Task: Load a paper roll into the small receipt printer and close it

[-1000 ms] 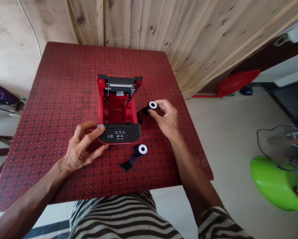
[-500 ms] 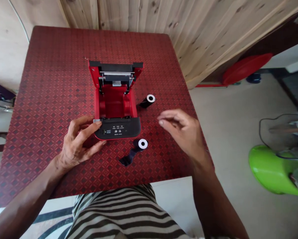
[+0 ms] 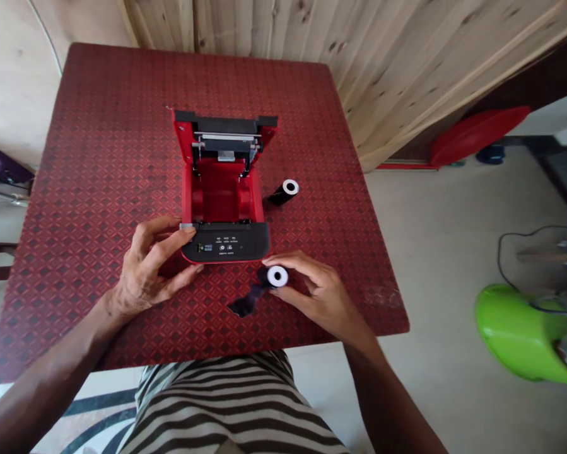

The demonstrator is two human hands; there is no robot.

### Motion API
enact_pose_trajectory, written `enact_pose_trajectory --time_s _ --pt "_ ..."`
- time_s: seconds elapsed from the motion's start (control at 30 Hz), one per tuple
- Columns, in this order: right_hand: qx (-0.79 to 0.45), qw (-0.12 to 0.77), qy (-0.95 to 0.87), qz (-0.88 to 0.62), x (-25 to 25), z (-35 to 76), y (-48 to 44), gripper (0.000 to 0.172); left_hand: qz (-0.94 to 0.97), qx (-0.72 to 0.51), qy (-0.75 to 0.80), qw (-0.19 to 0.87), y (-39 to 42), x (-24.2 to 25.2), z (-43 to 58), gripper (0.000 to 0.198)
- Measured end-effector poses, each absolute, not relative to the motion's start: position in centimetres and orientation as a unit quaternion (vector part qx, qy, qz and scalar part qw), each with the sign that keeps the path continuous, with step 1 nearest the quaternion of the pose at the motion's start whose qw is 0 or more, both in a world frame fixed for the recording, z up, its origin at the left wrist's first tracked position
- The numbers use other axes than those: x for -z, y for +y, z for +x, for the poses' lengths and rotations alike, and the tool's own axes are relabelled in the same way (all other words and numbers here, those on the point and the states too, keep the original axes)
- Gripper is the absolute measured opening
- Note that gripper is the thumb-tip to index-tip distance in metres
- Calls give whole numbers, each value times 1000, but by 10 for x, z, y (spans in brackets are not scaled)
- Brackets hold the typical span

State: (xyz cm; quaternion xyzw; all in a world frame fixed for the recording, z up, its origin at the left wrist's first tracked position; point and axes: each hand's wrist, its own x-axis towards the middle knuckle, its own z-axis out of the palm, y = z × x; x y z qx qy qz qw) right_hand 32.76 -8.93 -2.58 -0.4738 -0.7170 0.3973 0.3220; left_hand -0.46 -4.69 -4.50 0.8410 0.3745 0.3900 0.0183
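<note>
Head view: a red-and-black printer sits on a counter with a red diamond pattern, its lid raised and tilted back on the far side. Inside the lid a roller and metal fittings show, and below it the red bay lies open to view. Along the front runs a black panel with small printed marks, too small to read.

Of the two hands, the left hand holds the printer's front left corner, its index fingertip on the grey tab there and its thumb at the front edge. The right hand curves about the near roll, fingers on the far side and thumb on the near side; I cannot tell whether it grips firmly.

That roll is dark with a white end face, and lies on the counter just in front of the printer's right front corner. Its loose dark strip trails leftward and toward the person. A second, similar far roll lies near the printer's right side, apart from both hands.
</note>
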Motion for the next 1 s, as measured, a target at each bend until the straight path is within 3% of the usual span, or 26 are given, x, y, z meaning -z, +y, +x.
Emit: enact_pose_trajectory --time_s 0.13,0.27,0.5,0.77,1.0 --pt "-369 314 -761 -433 -37 328 -72 34 840 -396 369 27 -48 49 -6 68" --pt "-182 288 -851 -400 -69 292 -32 26 840 -390 376 26 -49 51 -6 73" --pt "-78 74 -895 -434 -49 229 17 14 840 -392 370 56 -51 53 -6 73" --pt "-65 -10 -889 -453 -31 219 43 10 838 -385 380 72 -53 53 -6 74" --pt "-106 6 -892 -440 -20 222 52 10 838 -385 381 67 -52 51 -5 70"
